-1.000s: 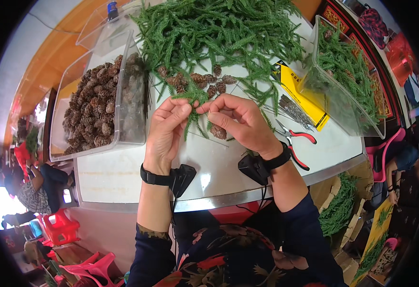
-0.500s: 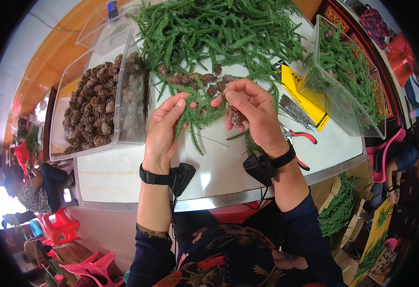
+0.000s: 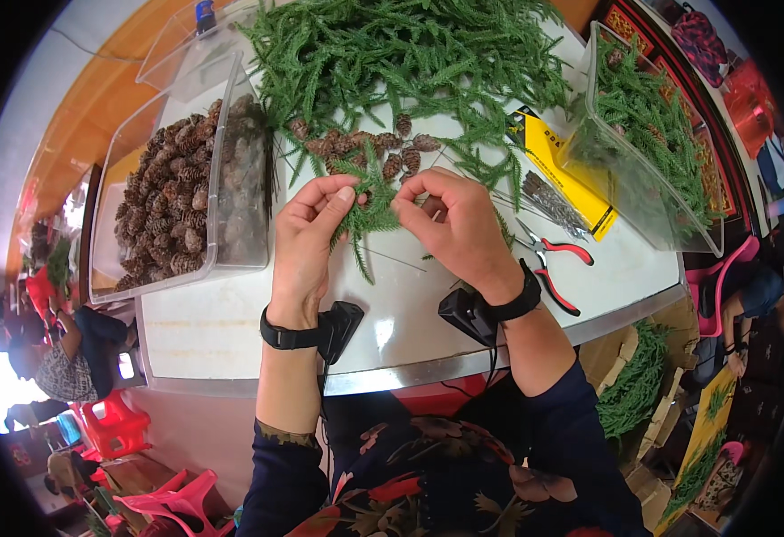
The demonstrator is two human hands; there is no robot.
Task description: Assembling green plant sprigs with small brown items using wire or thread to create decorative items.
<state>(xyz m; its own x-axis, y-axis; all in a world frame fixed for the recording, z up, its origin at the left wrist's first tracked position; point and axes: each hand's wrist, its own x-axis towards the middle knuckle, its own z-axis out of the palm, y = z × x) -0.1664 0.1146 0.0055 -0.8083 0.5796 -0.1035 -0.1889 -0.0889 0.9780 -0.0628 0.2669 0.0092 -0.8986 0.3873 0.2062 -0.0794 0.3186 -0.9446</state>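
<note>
My left hand (image 3: 311, 224) pinches a green artificial pine sprig (image 3: 372, 215) between thumb and fingers, its needles spreading over the table. Close against the sprig's right side, my right hand (image 3: 454, 224) has thumb and forefinger pressed together; what they grip is hidden. No pine cone shows at my right hand. Just beyond both hands lies a small group of loose brown pine cones (image 3: 410, 159). A thin wire (image 3: 401, 258) lies on the white tabletop under the sprig.
At left stands a clear plastic bin of pine cones (image 3: 173, 188). A pile of green sprigs (image 3: 401, 63) covers the far table. On the right are red-handled pliers (image 3: 546, 268), a yellow packet (image 3: 571, 183), a bundle of wires (image 3: 548, 206) and a clear bin of greenery (image 3: 647, 116).
My right hand has turned over and moved left to the sprig. The pine cone that hung below its fingers is out of sight. The pliers now show fully. My left hand stays nearly still.
</note>
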